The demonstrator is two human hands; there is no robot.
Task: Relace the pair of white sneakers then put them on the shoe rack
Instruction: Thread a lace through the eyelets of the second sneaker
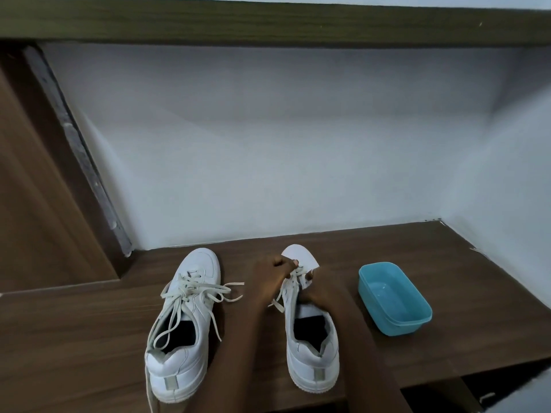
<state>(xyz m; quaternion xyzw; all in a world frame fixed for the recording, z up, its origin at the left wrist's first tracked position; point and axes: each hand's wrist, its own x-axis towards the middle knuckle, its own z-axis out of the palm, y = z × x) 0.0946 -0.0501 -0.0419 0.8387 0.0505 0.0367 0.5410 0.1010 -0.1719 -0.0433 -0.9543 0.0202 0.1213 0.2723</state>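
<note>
Nearest the camera, the heels of two white sneakers sat close to the front edge of a dark wooden surface (89,323), toes pointing away. The left sneaker (199,308) stood untouched, its loose laces (190,290) sprawled across the tongue and onto the wood on both sides, one end trailing past the heel toward the near edge. Just beside it, with a forearm lying between them, stood the right sneaker (313,362), and both hands met over its lacing area. The left hand (268,275) came in from the shoe's left and pinched its lace (295,277) between thumb and fingertips near the lowest eyelets. The right hand (317,293) was pressed against the opposite side of the upper, fingers curled around it, one fingertip showing past the lace; whether it also held the lace could not be told. The shoe's white toe showed just beyond the hands. To the right, apart from the sneaker, a blue plastic container (387,320) rested open on the wood. Behind everything rose a pale wall (283,144), with a brown wooden panel (35,204) to the left and a wooden shelf board (268,22) across the top.
</note>
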